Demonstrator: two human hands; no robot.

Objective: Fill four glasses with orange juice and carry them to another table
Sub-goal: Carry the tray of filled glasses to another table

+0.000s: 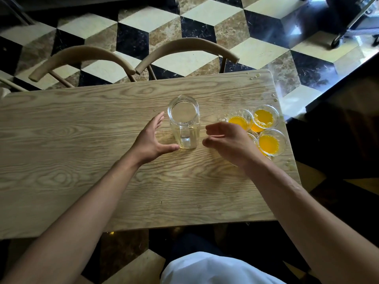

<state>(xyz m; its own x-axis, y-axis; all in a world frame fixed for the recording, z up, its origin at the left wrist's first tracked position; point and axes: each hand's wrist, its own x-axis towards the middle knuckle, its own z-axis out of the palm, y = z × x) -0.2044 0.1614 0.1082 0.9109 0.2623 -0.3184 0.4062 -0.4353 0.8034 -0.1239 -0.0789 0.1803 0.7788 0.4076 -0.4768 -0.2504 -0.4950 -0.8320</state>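
Observation:
A clear glass pitcher stands upright in the middle of the wooden table; it looks nearly empty. My left hand is open just left of it, thumb almost touching its base. To the pitcher's right my right hand hovers with fingers loosely curled, holding nothing. At the table's right end stand glasses of orange juice: one at the back left, one at the back right, one at the front right. A further glass is mostly hidden behind my right hand.
Two curved wooden chair backs stand at the table's far edge. Juice drops lie on the far right corner and along the right edge. A patterned tile floor surrounds the table. A wheeled metal cart is at the top right.

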